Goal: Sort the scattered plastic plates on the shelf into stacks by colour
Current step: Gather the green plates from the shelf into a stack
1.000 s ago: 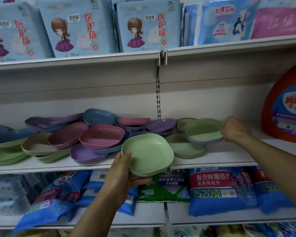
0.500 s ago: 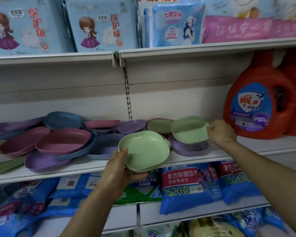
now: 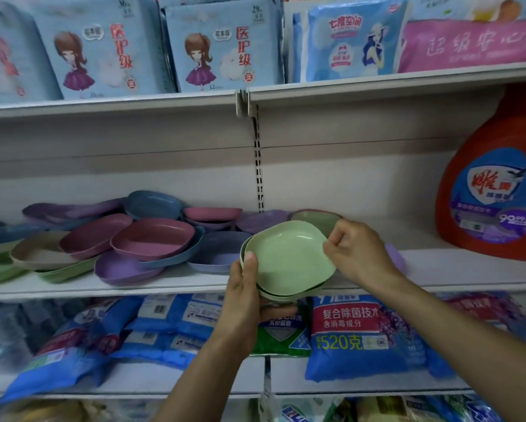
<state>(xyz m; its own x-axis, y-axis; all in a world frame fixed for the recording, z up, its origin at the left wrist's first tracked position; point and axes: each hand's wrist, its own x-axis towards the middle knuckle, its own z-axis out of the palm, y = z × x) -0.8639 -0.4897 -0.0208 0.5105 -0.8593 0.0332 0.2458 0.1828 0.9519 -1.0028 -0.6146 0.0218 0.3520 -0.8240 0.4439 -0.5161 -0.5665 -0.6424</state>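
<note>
Both hands point(image 3: 289, 277) hold nested green plates point(image 3: 289, 260)

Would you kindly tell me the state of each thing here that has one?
green plates: nested stack, held by both hands.
left hand: grips the stack's left edge.
right hand: pinches the top plate's rim.
pink plates: unsorted, overlapping on the shelf.
detergent bottle: upright.

White metal shop shelving point(image 3: 407, 83), slotted upright point(image 3: 257, 178), pale backboard point(image 3: 134, 166).
</note>
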